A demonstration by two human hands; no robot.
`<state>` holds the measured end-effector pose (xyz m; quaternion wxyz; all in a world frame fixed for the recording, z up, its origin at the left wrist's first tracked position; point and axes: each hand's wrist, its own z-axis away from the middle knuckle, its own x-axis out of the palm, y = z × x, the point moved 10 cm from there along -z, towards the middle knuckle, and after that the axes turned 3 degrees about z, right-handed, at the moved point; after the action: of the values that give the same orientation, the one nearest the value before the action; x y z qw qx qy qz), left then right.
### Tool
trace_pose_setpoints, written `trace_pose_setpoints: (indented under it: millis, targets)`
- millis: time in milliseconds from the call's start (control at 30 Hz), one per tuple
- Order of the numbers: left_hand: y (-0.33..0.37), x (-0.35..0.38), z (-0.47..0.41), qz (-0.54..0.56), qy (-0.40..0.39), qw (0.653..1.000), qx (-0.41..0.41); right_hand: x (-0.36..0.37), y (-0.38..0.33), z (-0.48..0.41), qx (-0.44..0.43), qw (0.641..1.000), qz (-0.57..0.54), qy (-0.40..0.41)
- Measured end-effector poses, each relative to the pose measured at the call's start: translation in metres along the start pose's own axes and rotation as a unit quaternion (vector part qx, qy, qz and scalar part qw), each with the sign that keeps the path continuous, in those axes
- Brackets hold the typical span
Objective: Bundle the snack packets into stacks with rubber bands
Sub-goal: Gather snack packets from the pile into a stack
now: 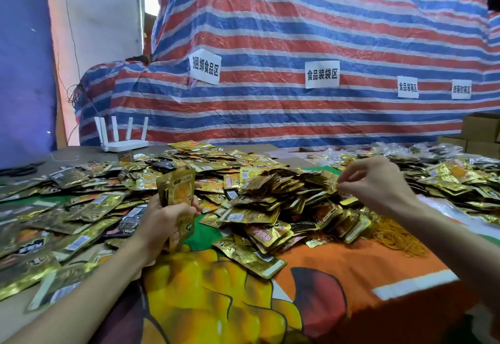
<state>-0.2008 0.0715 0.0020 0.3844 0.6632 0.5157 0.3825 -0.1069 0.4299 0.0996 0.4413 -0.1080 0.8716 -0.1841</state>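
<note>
So, a stack of packets [177, 192] is gripped upright in the left hand [165, 219], with the fingers wrapped round its lower half. It's held at the near edge of the mess, over a green patch of the printed cloth [378, 268] that's spread across the table [81, 154]. The right hand [378, 181] is held up over the right side of the big heap of gold packets [270, 197], thumb and fingertips pinched together right at the heap's edge. Whether a packet, a band or nothing at all is caught in that pinch can't be told, it's too small and blurry. The heap is piled up in the middle of the table. More loose packets are scattered flat to the left, and another lot is spread further back on the right. A tangle of yellow rubber bands [400, 238] is dumped on the cloth just beside the heap's right edge, below the right forearm. At the back left of the table a white router [121, 141] with four antennas can be seen. Behind everything a red, blue and white striped tarp [297, 32] is draped, with four white paper signs [322, 74] stuck on it. Some cardboard boxes [481, 130] are stacked at the far right.
</note>
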Motion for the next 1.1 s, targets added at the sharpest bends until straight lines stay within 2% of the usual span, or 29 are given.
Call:
trace_pose_setpoints:
  millis: [100, 200, 333, 500, 733, 833, 900, 933, 967, 1000, 1100]
  targets:
    - [-0.008, 0.004, 0.002, 0.084, -0.023, 0.994, -0.060, 0.049, -0.056, 0.010, -0.032, 0.987, -0.134, -0.082]
    - [-0.017, 0.003, 0.003, 0.109, -0.034, 0.987, -0.113, 0.101, -0.107, 0.014, -0.050, 0.964, -0.214, -0.149]
    - [-0.021, 0.003, 0.006, 0.117, -0.061, 0.976, -0.172, 0.142, -0.155, 0.008, -0.057, 0.948, -0.281, -0.142]
    - [-0.029, -0.009, 0.003, 0.097, -0.020, 0.975, -0.199, 0.174, -0.171, 0.002, -0.040, 0.925, -0.356, -0.126]
    - [-0.043, -0.021, -0.003, 0.073, 0.015, 0.971, -0.226, 0.197, -0.169, 0.011, -0.087, 0.911, -0.370, -0.162]
    - [-0.036, -0.016, -0.004, 0.100, -0.011, 0.972, -0.213, 0.196, -0.166, 0.009, -0.109, 0.930, -0.318, -0.148]
    - [-0.031, -0.007, -0.001, 0.178, -0.060, 0.958, -0.216, 0.201, -0.161, 0.010, -0.097, 0.930, -0.308, -0.176]
    - [-0.027, 0.000, 0.000, 0.226, -0.090, 0.946, -0.216, 0.205, -0.160, 0.012, -0.082, 0.919, -0.325, -0.208]
    - [-0.022, 0.004, 0.002, 0.265, -0.111, 0.934, -0.211, 0.209, -0.162, 0.015, -0.063, 0.893, -0.369, -0.250]
    - [-0.018, 0.006, 0.002, 0.294, -0.123, 0.925, -0.206, 0.212, -0.166, 0.019, -0.041, 0.849, -0.437, -0.294]
    - [-0.013, 0.007, 0.002, 0.361, -0.127, 0.903, -0.193, 0.203, -0.179, 0.028, 0.017, 0.668, -0.652, -0.359]
